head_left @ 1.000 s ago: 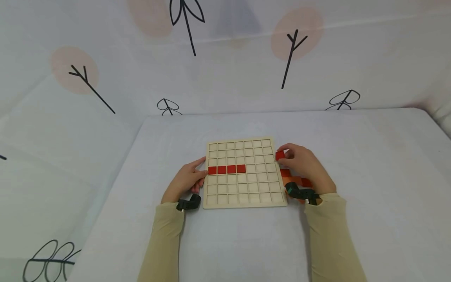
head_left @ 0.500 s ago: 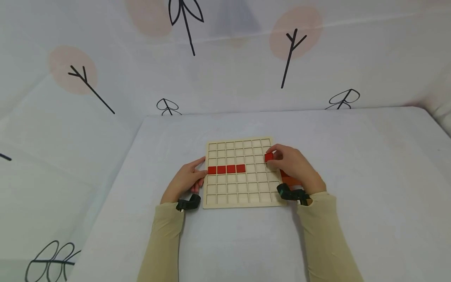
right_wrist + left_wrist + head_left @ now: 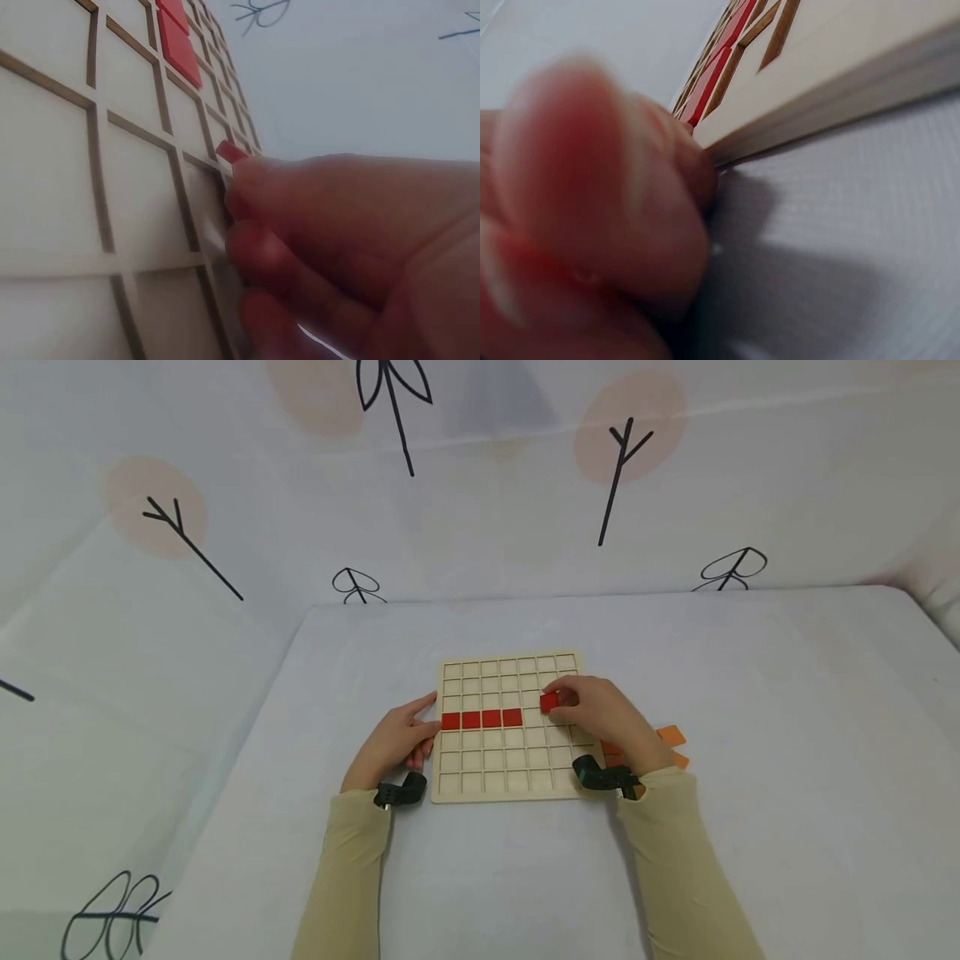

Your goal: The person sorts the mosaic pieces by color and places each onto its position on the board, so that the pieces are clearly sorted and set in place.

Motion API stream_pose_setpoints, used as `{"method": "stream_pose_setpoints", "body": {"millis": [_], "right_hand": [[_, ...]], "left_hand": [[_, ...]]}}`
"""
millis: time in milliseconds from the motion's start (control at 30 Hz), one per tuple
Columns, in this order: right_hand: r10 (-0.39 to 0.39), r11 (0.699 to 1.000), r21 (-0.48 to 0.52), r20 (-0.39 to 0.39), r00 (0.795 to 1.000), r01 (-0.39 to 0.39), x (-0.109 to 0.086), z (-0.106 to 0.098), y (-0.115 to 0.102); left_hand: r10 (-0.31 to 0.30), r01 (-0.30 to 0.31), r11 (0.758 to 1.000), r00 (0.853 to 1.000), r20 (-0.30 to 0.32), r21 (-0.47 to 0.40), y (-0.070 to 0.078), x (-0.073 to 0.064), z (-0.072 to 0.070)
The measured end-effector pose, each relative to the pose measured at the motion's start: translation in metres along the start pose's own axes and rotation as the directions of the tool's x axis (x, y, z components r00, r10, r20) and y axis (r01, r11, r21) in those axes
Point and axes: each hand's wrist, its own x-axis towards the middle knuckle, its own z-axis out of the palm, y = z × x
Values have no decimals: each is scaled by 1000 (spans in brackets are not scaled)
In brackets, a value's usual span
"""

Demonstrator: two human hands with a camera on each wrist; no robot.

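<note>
A square wooden grid board (image 3: 491, 758) lies on the table, with a row of several red square tiles (image 3: 491, 719) set in its cells from the left edge. My left hand (image 3: 393, 742) rests against the board's left edge, thumb and index fingertip touching it beside that row. Over the right half of the board, my right hand (image 3: 596, 710) pinches one more red square tile (image 3: 549, 702) between thumb and fingers. In the right wrist view this tile (image 3: 231, 151) shows tilted at the fingertips, close over the grid, partly hidden by the thumb.
Orange tiles (image 3: 671, 736) and red tiles (image 3: 611, 748) lie right of the board, partly hidden under my right wrist. A white cloth (image 3: 510, 868) covers the table, and a patterned cloth wall (image 3: 495, 527) stands behind it.
My right hand has carried the pinched red tile leftward from beside the board's right edge to over its cells, uncovering some orange tiles. The left hand stays put.
</note>
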Motion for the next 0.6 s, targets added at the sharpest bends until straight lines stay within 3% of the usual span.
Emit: {"method": "stream_pose_setpoints", "body": {"millis": [600], "right_hand": [[-32,992,-119,54,998,38,7,12,-8]], "left_hand": [[-10,10,1000,1000,-6,-5,0,0,0]]}}
